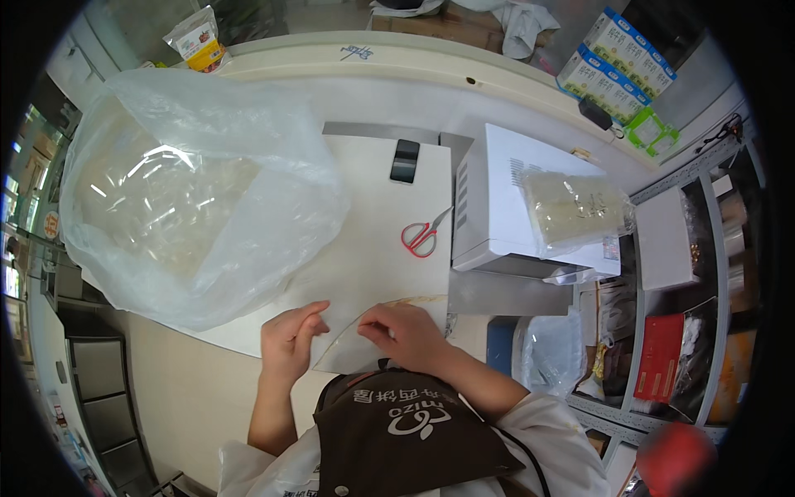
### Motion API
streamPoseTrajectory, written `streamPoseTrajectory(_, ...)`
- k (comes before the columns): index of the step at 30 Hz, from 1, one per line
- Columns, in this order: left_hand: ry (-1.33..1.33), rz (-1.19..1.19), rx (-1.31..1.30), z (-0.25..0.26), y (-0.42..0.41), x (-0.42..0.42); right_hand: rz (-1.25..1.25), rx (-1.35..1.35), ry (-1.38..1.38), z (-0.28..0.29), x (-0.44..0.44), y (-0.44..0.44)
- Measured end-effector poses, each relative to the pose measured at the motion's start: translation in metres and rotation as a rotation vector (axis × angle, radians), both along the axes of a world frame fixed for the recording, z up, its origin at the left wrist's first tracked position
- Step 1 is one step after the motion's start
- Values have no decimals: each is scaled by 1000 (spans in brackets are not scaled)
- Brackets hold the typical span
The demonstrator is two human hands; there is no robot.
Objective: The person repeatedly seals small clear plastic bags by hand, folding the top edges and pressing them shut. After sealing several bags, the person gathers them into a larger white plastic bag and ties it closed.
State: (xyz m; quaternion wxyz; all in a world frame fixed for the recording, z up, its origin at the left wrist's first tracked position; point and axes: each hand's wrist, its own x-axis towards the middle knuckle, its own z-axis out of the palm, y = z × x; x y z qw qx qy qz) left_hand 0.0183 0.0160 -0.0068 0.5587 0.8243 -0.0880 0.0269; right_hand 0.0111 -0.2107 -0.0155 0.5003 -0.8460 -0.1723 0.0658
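My left hand [289,341] is raised near the front edge of the white table, its fingers bent and its thumb close to the forefinger. Whether something thin and clear is pinched there cannot be made out. To its right, my right hand [404,335] curls with the fingertips pointing left, over a flat greyish piece with a curved brownish edge [348,351]. The picture does not settle whether the right fingers grip anything. A large translucent plastic bag [279,248], opened wide, lies left of my hands. Inside are many clear plastic pieces [168,205], shiny and heaped. Red-handled scissors [422,239] lie beyond my right hand.
A dark phone [405,161] lies on the white table [366,192]. At right stands a white box-shaped appliance [497,186] with a clear-wrapped packet [577,208] on top. Milk cartons [615,68] and a food packet [202,43] stand on the ledge. Shelves [640,348] line the right.
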Motion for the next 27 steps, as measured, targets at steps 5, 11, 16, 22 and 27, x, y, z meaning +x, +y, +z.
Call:
streamPoseTrajectory(5, -19, -16, -65, -1, -10, -2, -94, 106, 261, 8, -4, -9)
streamPoseTrajectory(11, -2, -185, -250, 4, -15, -8, -62, 357, 409, 2, -6, -17)
streamPoseTrajectory(16, 197, -66, -376, -18, -12, -21, -34, 363, 370, 10, -5, -9)
streamPoseTrajectory(22, 255, 55, -404, -24, -8, -30, -136, 324, 312, 9, -5, 0)
streamPoseTrajectory(27, 253, 230, -448, -58, 19, -35, -321, 503, 219, -13, -4, -8)
